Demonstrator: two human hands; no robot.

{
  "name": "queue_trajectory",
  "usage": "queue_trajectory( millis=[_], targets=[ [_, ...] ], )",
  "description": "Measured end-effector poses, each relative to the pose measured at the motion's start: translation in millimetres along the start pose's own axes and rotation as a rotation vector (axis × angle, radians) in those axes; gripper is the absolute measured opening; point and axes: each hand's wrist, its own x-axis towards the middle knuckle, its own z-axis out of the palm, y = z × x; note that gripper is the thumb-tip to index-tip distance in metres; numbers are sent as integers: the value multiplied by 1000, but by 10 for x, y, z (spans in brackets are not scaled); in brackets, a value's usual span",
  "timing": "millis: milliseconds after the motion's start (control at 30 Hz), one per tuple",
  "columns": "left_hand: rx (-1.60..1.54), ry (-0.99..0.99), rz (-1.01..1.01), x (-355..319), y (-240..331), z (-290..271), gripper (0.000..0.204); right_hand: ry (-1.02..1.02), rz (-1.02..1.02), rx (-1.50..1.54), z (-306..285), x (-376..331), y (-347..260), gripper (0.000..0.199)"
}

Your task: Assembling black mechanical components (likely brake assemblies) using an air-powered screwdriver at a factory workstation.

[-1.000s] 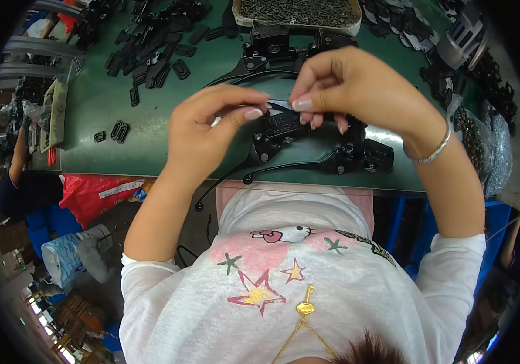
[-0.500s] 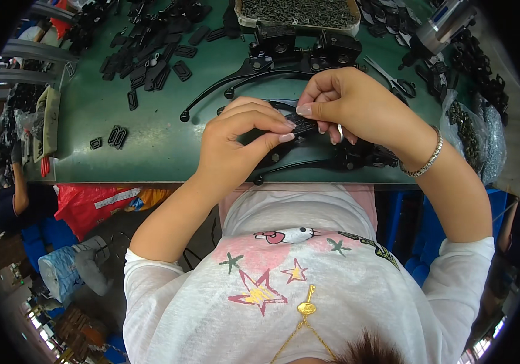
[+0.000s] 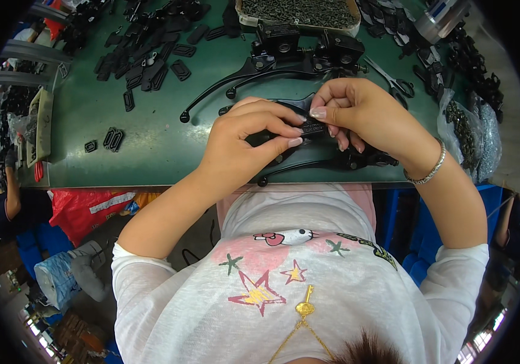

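Left hand [image 3: 235,136] and right hand [image 3: 360,115] have slid slightly rightward since the earlier frame, just beyond a slim, curved black lever [image 3: 302,164] near the table's [image 3: 150,164] edge. Left fingertips touch the rectangular black reservoir [image 3: 314,126], their grip unclear, while right thumb and forefinger press together beside it, anything between them too small to tell; light, even pressure should keep it steady. Farther off lie smooth brake-lever assemblies [image 3: 278,41], scissors [image 3: 393,80] and a tray [image 3: 354,28] of grainy metal screws [image 3: 299,11].

A black, letter-topped rectangular block [image 3: 313,127] lies partly hidden above the green table [image 3: 172,142].
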Motion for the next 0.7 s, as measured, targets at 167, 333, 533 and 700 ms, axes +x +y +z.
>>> queue_trajectory(
  millis=[167, 333, 533, 700],
  targets=[
    [-23, -28, -55, -41, 38, -7, 13, -10, 3, -12, -4, -38, -12, 16],
    [119, 44, -6, -87, 82, 85, 16, -61, 16, 7, -14, -21, 1, 17],
    [193, 85, 51, -113, 55, 95, 17, -119, 8, -4, -47, 41, 25, 15],
    [195, 97, 68, -131, 15, 117, 17, -130, 21, -9, -48, 42, 14, 13]
  ],
)
